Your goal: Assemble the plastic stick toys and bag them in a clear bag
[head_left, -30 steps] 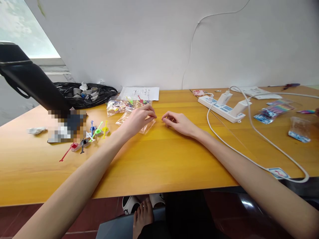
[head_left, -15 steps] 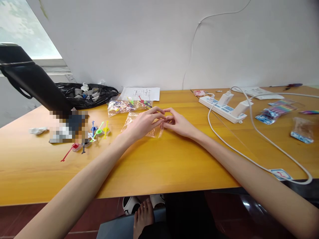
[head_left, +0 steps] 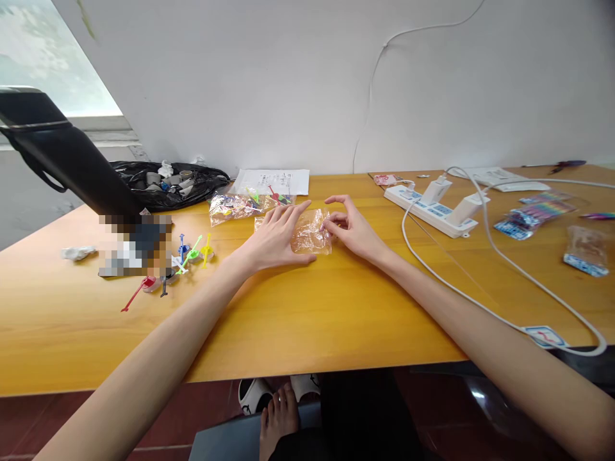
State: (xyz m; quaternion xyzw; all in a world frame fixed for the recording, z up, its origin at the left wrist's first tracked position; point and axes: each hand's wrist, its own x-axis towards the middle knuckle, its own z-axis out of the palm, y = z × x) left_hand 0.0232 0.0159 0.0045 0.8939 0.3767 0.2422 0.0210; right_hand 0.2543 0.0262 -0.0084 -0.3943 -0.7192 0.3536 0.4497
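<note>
A small clear plastic bag (head_left: 311,234) is held just above the yellow wooden table (head_left: 298,307), between both hands. My left hand (head_left: 273,240) grips its left side with the thumb under the bag. My right hand (head_left: 350,227) pinches its right edge with thumb and forefinger. Another clear bag (head_left: 240,203) full of coloured plastic pieces lies just behind my left hand.
Loose coloured plastic sticks (head_left: 185,253) lie at the left beside a black bag (head_left: 62,166). A black sack of grey parts (head_left: 168,181) and a paper sheet (head_left: 271,180) sit by the wall. A white power strip (head_left: 435,206) with cables and more packets (head_left: 533,214) lie on the right.
My hands came together over the table. The clear bag was lifted off the table and is now held between both hands, shifted right.
</note>
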